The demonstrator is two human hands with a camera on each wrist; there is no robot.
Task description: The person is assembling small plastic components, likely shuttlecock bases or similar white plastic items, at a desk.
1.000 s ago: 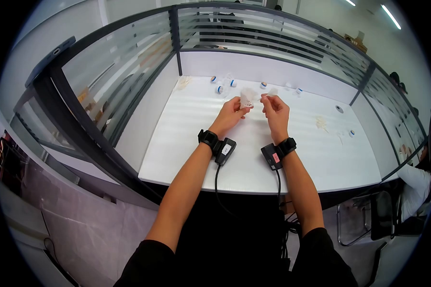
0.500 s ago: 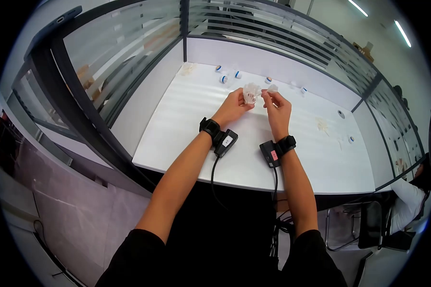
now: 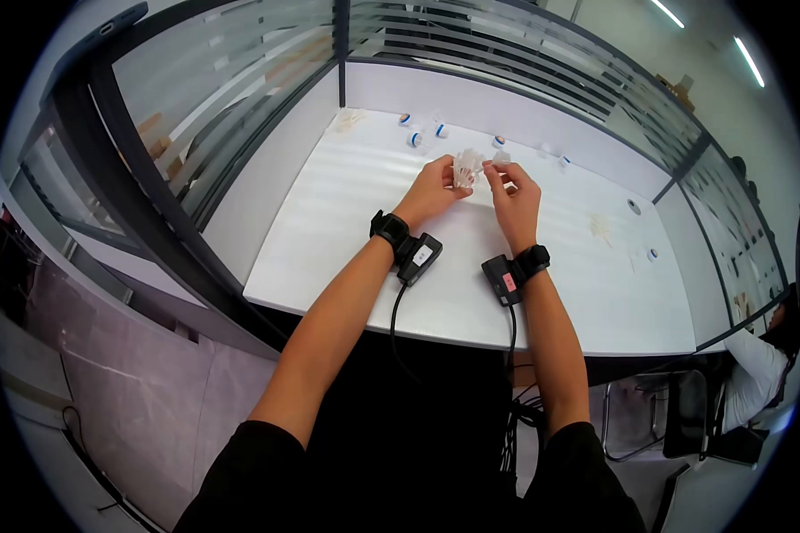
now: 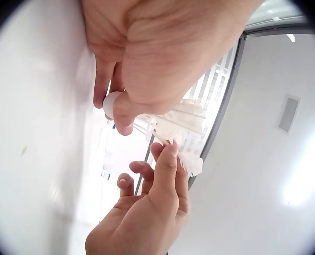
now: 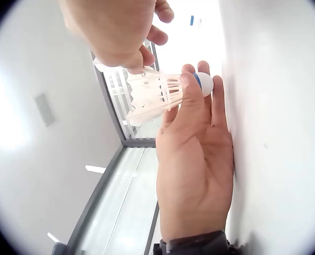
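My left hand (image 3: 431,189) grips a white feather shuttlecock (image 5: 147,95) near its base, thumb and fingers around the white cork (image 5: 206,84) with its blue band. The feather skirt points toward my right hand (image 3: 516,197). Between its thumb and index finger, the right hand pinches a loose-looking white feather (image 4: 190,163) by the shaft, right at the side of the skirt. The other right fingers are loosely curled. Both hands are above the white desk (image 3: 347,258).
Several blue-banded shuttlecock bases, one of them a cork (image 3: 499,141), stand along the back of the desk. Pale feather pieces (image 3: 351,117) lie at the back left and more scraps (image 3: 601,227) at the right. A partition (image 3: 507,111) encloses the desk; a person's white sleeve (image 3: 756,355) shows at far right.
The head view has tilted and shifted a little. The left hand has turned the shuttlecock slightly, showing more of its ribs; the right hand keeps its pinch beside it.
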